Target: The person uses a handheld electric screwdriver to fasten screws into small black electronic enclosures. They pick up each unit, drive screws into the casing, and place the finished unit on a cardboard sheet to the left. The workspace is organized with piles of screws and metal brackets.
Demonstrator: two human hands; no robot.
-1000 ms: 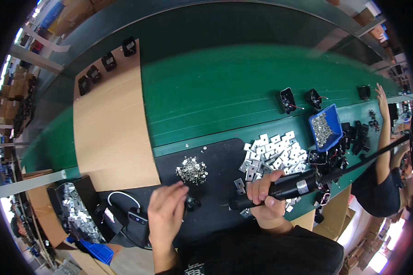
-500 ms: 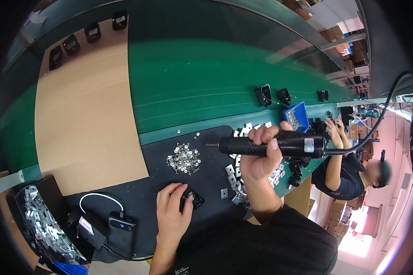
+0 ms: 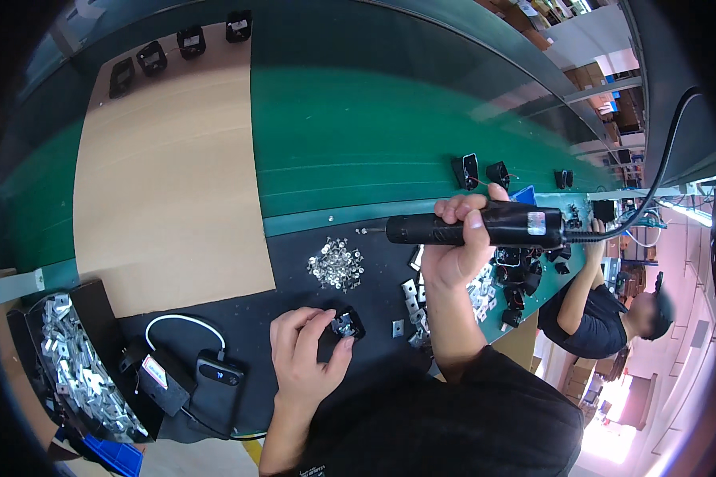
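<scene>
My right hand point(image 3: 457, 242) is wrapped round a black electric screwdriver point(image 3: 497, 226), held level above the mat with its bit pointing left. Near the bit tip is a small silver screw point(image 3: 363, 231); whether the two touch I cannot tell. Below the bit, a pile of screws point(image 3: 336, 264) lies on the black mat. My left hand point(image 3: 310, 350) grips a small black housing point(image 3: 350, 324) between thumb and fingers, resting on the mat. A shiny metal piece shows inside the housing, partly covered by my fingertips.
Metal plates point(image 3: 481, 296) lie in a heap beyond my right forearm, beside black housings point(image 3: 522, 278). A bin of metal clips point(image 3: 83, 366) and a power bank point(image 3: 219, 370) stand at left. Cardboard point(image 3: 171, 175) covers part of the green bench. A co-worker point(image 3: 589, 310) sits at right.
The view has shifted slightly. The screwdriver now covers most of the blue bin. My left fingers have opened a little, showing more of the housing. The co-worker's hands have lowered.
</scene>
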